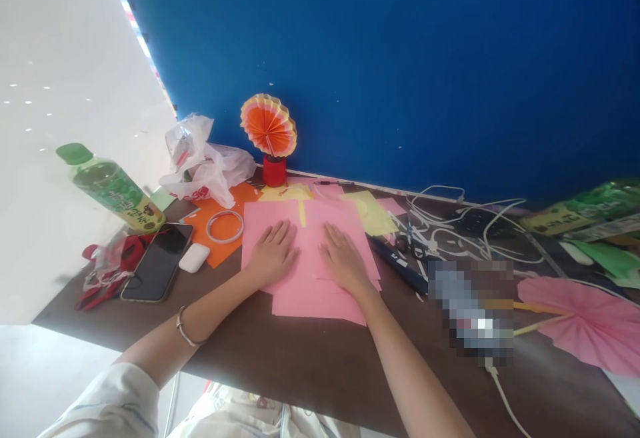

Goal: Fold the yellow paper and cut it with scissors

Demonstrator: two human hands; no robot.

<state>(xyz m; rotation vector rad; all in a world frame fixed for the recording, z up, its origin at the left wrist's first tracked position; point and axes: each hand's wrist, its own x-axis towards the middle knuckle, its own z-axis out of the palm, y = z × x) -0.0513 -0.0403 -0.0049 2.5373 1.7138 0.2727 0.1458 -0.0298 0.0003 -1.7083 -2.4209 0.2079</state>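
Several sheets of pink paper (320, 303) lie overlapping on the dark desk in front of me. My left hand (274, 253) rests flat, palm down, on the left part of the paper, fingers stretched out. On the right part, my right hand (343, 259) lies flat in the same way. Neither hand grips anything. Between them, near the far edge of the pink sheets, is a narrow yellow strip (302, 213). Yellow paper (373, 213) sticks out behind the pink sheets, and orange paper (210, 215) lies to their left, bearing a roll of tape (225, 227).
Behind the paper, a folded paper fan (269, 125) stands in a red holder (275, 171). A green bottle (117, 191), phone (157, 263), white case (195, 258) and plastic bag (213, 165) sit left. White cables (450, 231) and a pink paper fan (590, 325) lie right.
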